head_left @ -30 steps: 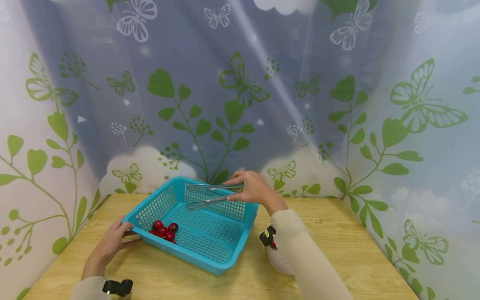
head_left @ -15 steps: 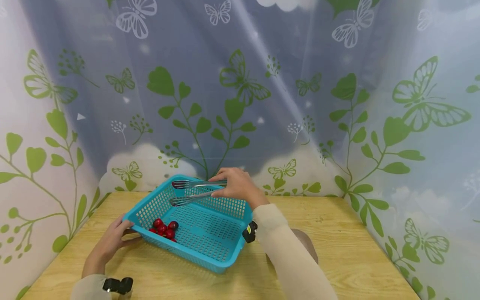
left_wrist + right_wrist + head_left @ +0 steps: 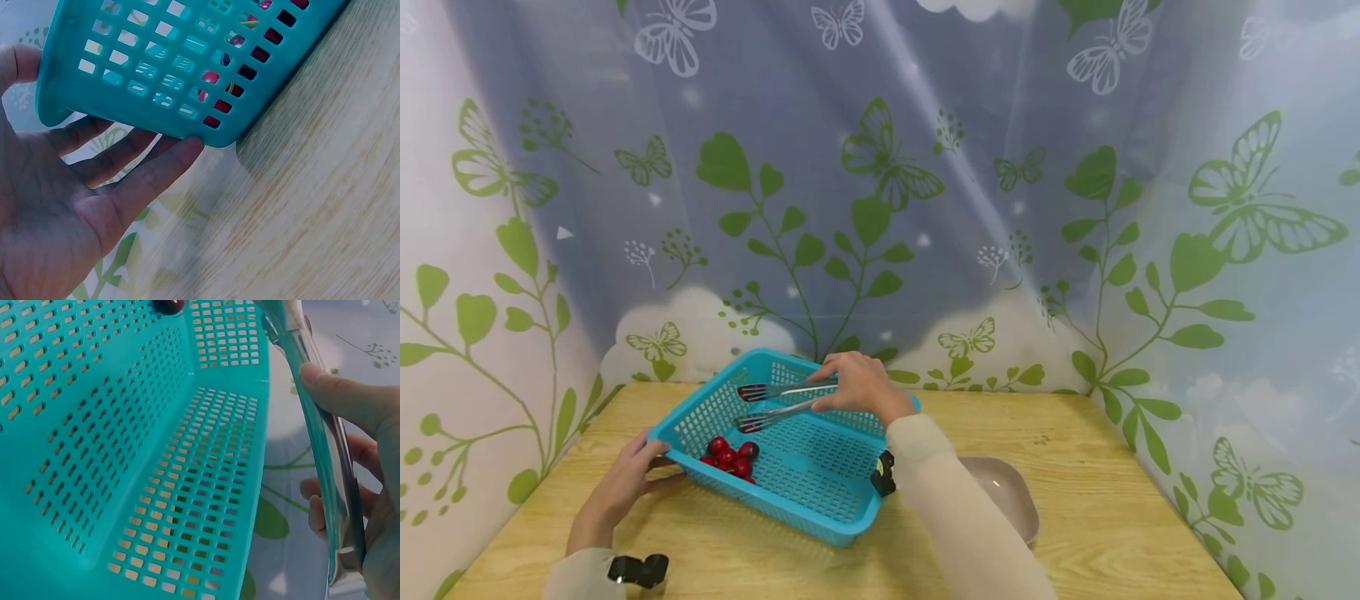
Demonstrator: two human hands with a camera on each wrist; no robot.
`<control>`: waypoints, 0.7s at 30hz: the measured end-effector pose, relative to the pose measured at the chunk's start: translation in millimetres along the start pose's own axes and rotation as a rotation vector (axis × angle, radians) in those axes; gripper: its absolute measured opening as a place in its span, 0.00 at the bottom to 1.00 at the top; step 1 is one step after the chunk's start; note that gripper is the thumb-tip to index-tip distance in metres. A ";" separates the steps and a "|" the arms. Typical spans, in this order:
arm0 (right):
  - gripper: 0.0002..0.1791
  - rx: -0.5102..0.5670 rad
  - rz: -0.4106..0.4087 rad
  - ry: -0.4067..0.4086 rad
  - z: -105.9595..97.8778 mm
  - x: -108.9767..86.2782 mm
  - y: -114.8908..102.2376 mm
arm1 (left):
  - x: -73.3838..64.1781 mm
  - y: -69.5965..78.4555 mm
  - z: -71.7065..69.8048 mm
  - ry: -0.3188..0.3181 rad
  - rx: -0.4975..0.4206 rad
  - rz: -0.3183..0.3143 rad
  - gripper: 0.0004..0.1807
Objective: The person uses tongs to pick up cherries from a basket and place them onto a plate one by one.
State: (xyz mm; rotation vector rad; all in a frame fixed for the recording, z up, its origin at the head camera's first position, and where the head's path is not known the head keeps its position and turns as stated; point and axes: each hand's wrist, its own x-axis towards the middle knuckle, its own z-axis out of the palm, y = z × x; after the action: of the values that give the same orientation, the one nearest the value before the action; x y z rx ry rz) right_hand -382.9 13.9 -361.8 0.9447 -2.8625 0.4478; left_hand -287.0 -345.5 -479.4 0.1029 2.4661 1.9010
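My left hand (image 3: 621, 492) grips the left corner of a turquoise perforated plastic basket (image 3: 775, 502), its thumb at the rim and its fingers beneath. In the left wrist view those fingers (image 3: 156, 172) reach under the lip, and bits of red show through the holes. Several dark red cherries (image 3: 727, 460) lie bunched in the basket's near left corner. Above the basket's left half, my right hand (image 3: 861, 385) holds metal tongs (image 3: 793, 409) with slotted heads spread apart. Red shows at both heads; whether it is reflection I cannot tell. The right wrist view has the tongs' handle (image 3: 337, 469) between thumb and fingers.
A shallow beige-pink dish (image 3: 1011, 496) sits on the wooden table (image 3: 1097, 500) right of the basket, partly hidden by my right sleeve (image 3: 962, 517). A patterned curtain (image 3: 970, 267) closes off the back and both sides.
My right hand has moved left with the tongs, then slightly down into the basket's space. More of the dish has come into sight behind the sleeve. The left hand keeps its place.
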 end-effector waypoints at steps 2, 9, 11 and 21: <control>0.23 -0.031 -0.003 -0.001 1.7 2.0 -3.4 | 0.4 -0.3 -0.4 0.000 -0.004 0.004 0.31; 0.20 -0.088 0.008 -0.010 12.0 9.3 -13.6 | 0.3 0.0 -0.1 -0.001 0.006 0.015 0.31; 0.19 -0.090 0.011 -0.026 15.6 11.4 -15.6 | 0.0 0.5 0.0 0.001 0.006 0.013 0.31; 0.15 -0.101 0.029 -0.092 25.3 16.8 -21.5 | -1.5 2.0 0.2 -0.002 0.009 0.012 0.31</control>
State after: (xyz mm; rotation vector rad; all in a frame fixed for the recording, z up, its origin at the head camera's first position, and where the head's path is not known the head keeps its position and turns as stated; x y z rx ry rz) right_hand -383.6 -19.8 -377.6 0.9305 -2.9525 0.2659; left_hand -285.4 -344.9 -477.5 0.1198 2.4784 1.8939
